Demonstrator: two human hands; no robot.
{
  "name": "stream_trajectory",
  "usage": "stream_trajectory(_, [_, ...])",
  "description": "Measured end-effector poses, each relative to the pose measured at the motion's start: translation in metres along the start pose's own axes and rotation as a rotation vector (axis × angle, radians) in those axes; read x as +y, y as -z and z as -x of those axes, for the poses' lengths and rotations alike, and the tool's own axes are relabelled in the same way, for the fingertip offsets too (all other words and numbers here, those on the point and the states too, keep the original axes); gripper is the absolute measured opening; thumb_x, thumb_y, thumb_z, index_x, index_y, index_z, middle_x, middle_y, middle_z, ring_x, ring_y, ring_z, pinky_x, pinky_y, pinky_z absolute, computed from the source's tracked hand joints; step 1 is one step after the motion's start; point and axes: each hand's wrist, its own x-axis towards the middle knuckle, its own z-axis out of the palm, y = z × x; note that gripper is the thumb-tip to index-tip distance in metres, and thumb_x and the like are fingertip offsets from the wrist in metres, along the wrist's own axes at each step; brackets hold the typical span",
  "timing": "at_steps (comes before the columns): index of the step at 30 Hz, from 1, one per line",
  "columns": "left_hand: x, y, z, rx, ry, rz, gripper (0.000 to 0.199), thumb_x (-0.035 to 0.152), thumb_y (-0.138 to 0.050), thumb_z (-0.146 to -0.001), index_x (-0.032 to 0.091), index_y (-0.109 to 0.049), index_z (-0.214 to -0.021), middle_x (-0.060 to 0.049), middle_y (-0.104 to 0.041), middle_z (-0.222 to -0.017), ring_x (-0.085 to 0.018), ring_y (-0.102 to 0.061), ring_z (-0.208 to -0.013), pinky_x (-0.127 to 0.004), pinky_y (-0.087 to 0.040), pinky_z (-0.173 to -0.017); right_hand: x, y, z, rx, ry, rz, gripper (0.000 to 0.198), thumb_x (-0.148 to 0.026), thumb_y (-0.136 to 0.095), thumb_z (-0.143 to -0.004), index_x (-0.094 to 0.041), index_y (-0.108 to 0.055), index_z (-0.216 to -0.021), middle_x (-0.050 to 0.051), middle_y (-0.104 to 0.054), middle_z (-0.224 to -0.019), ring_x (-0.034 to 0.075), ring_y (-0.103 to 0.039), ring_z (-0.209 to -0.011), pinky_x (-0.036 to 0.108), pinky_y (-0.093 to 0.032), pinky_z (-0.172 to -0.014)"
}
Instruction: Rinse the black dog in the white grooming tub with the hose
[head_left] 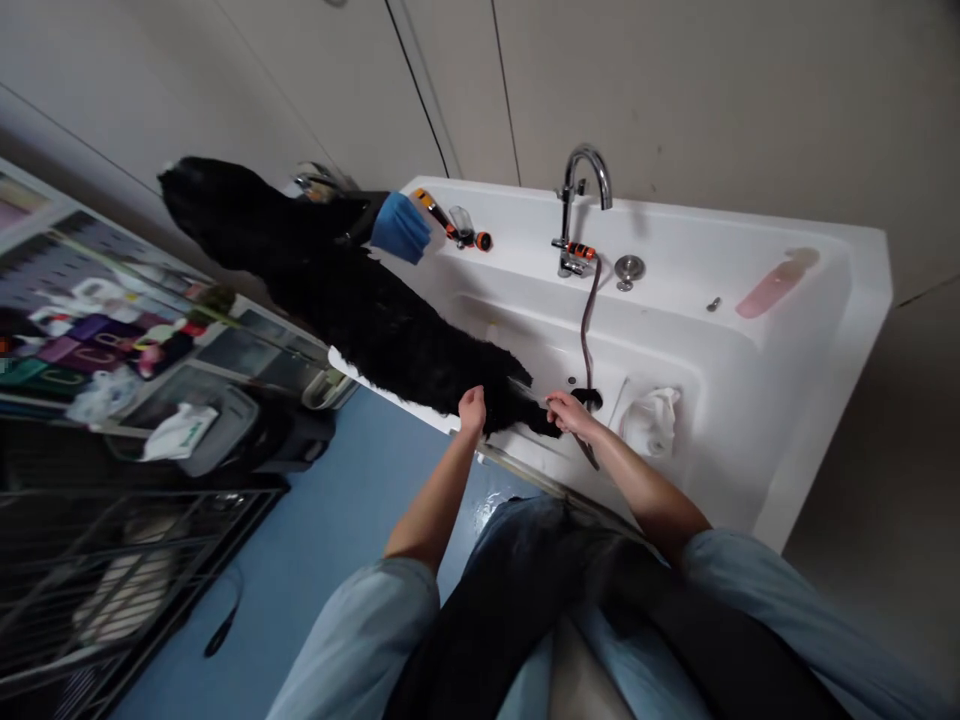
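A wet black dog (390, 325) stands with its hind end in a white tub (795, 400) and its head toward the upper left. Against the dog's rump, my left hand (472, 410) is closed; I cannot make out whether it grips the tail or fur. My right hand (568, 412) is wrapped round the end of a brownish hose (587, 340), close to the dog's hind legs. A thin spray of water seems to run from it toward the dog. The hose leads up to the chrome faucet (589, 165) on the tub's back ledge.
On the ledge lie a blue cloth (401, 228), orange-and-black hose fittings (450, 222) and a pink bottle-like item (776, 285). A crumpled white plastic bag (651, 420) rests in the tub. At left are a wire cage (135, 580), a grey bin (225, 440) and shelves above the blue floor.
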Motion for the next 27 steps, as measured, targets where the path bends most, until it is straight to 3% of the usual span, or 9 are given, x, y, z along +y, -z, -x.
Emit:
stream_trajectory(3, [0.014,0.022,-0.022,0.029,-0.387,-0.361,0.025,0.020,-0.055,-0.093,0.015,-0.076,-0.105,-0.017,-0.071,-0.125,-0.028,-0.063,-0.128,-0.043,-0.043,-0.120,-0.002,-0.003,0.000,-0.059,0.004,-0.002,0.021,-0.031,-0.057,-0.084,-0.022,-0.054,-0.102,-0.008,-0.058,-0.055,0.005,-0.032,-0.033,0.016,-0.018,-0.036])
stream_trajectory(6, [0.029,0.041,-0.044,0.111,-0.648,-0.698,0.038,0.022,-0.057,-0.094,0.014,-0.074,-0.127,-0.020,-0.051,-0.157,-0.032,-0.042,-0.152,-0.048,-0.030,-0.130,-0.003,-0.007,-0.001,-0.127,0.059,-0.028,0.026,-0.038,-0.060,-0.082,-0.023,-0.053,-0.102,-0.009,-0.059,-0.058,0.005,-0.032,-0.034,0.015,-0.018,-0.037])
stream_trajectory(8, [0.035,0.046,-0.055,0.126,-0.693,-0.901,0.048,0.024,-0.059,-0.094,0.014,-0.068,-0.141,-0.020,-0.035,-0.169,-0.037,-0.027,-0.160,-0.055,-0.022,-0.131,-0.005,-0.010,-0.003,-0.141,0.064,-0.039,0.029,-0.041,-0.062,-0.082,-0.024,-0.052,-0.102,-0.010,-0.059,-0.058,0.004,-0.031,-0.035,0.015,-0.018,-0.038])
stream_trajectory(10, [0.031,0.043,-0.058,0.047,-0.670,-1.079,0.056,0.024,-0.063,-0.093,0.016,-0.062,-0.149,-0.021,-0.026,-0.173,-0.041,-0.018,-0.163,-0.062,-0.020,-0.130,-0.009,-0.015,-0.006,-0.165,0.073,-0.038,0.029,-0.040,-0.060,-0.082,-0.024,-0.051,-0.104,-0.009,-0.060,-0.060,0.005,-0.032,-0.036,0.015,-0.020,-0.039])
stream_trajectory(14, [-0.004,0.018,-0.047,-0.309,-0.659,-1.313,0.062,0.020,-0.068,-0.088,0.016,-0.061,-0.150,-0.020,-0.022,-0.175,-0.043,-0.014,-0.163,-0.065,-0.013,-0.130,-0.017,-0.027,-0.014,-0.180,0.079,-0.022,0.027,-0.039,-0.059,-0.083,-0.024,-0.050,-0.104,-0.009,-0.061,-0.060,0.005,-0.032,-0.036,0.016,-0.020,-0.039])
stream_trajectory(18, [-0.042,-0.003,-0.031,-0.543,-0.675,-1.308,0.057,0.022,-0.069,-0.087,0.015,-0.067,-0.144,-0.019,-0.025,-0.174,-0.040,-0.016,-0.163,-0.060,-0.015,-0.132,-0.018,-0.038,-0.022,-0.180,0.093,0.002,0.027,-0.041,-0.059,-0.084,-0.024,-0.048,-0.102,-0.008,-0.061,-0.061,0.006,-0.032,-0.036,0.017,-0.020,-0.039])
stream_trajectory(22, [-0.036,0.009,-0.042,-0.622,-0.715,-1.143,0.047,0.018,-0.065,-0.087,0.017,-0.074,-0.132,-0.018,-0.043,-0.166,-0.036,-0.032,-0.159,-0.054,-0.026,-0.131,-0.019,-0.045,-0.021,-0.148,0.120,0.028,0.030,-0.045,-0.060,-0.083,-0.025,-0.047,-0.101,-0.008,-0.061,-0.061,0.006,-0.031,-0.036,0.018,-0.019,-0.039])
stream_trajectory(24, [-0.015,0.027,-0.060,-0.549,-0.759,-1.018,0.039,0.016,-0.061,-0.088,0.017,-0.077,-0.124,-0.018,-0.052,-0.159,-0.033,-0.041,-0.154,-0.052,-0.029,-0.130,-0.023,-0.048,-0.018,-0.157,0.154,0.045,0.032,-0.046,-0.061,-0.082,-0.025,-0.047,-0.102,-0.007,-0.061,-0.062,0.006,-0.032,-0.037,0.018,-0.019,-0.039])
stream_trajectory(27, [0.027,0.058,-0.094,-0.237,-0.827,-0.839,0.039,0.019,-0.059,-0.092,0.018,-0.075,-0.127,-0.017,-0.050,-0.160,-0.033,-0.038,-0.155,-0.055,-0.024,-0.131,-0.030,-0.054,-0.012,-0.166,0.192,0.058,0.035,-0.048,-0.060,-0.081,-0.026,-0.047,-0.104,-0.007,-0.062,-0.064,0.006,-0.033,-0.038,0.019,-0.021,-0.039])
